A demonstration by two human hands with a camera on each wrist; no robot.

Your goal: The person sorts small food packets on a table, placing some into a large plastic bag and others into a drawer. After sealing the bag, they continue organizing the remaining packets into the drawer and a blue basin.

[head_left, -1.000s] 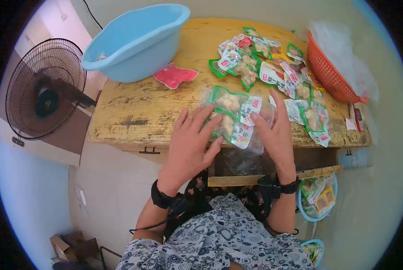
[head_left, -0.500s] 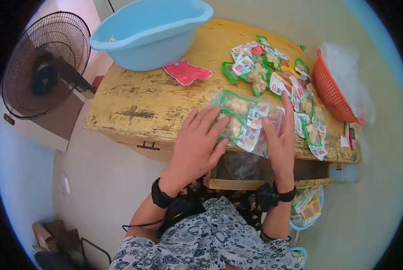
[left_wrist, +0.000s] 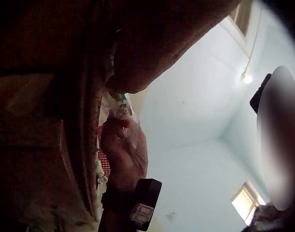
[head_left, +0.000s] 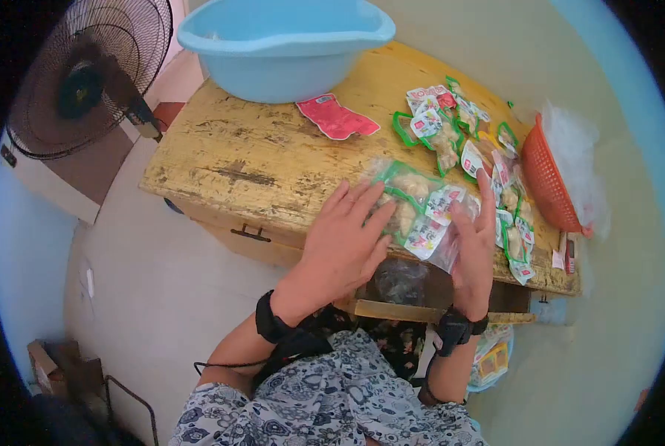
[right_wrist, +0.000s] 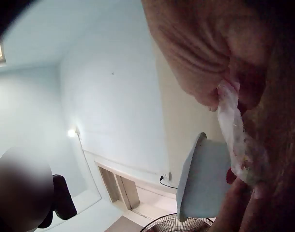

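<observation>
A clear plastic bag point(head_left: 445, 251) lies at the table's front edge, with two green-edged snack packets point(head_left: 410, 183) inside it. Pale lumps and white printed labels show through. My left hand point(head_left: 345, 241) rests on the bag's left end, fingers spread and nearly straight. At the other end, my right hand point(head_left: 473, 256) pinches the plastic between thumb and curled fingers, its index finger pointing forward. From the right wrist, the bag point(right_wrist: 232, 123) runs from the right hand point(right_wrist: 210, 53) down to the left fingertips. The left wrist view is dark.
Behind the hands, more snack packets point(head_left: 445, 145) lie in a pile. An orange basket point(head_left: 548, 178) with clear plastic stands at the right, a blue basin point(head_left: 280, 70) at back left. A red packet point(head_left: 337, 119) lies before the basin. Below the bag, a drawer point(head_left: 436, 312) is pulled out.
The head view has swung, so the table and basin sit further right in it. Both hands keep nearly the same pose on the bag.
</observation>
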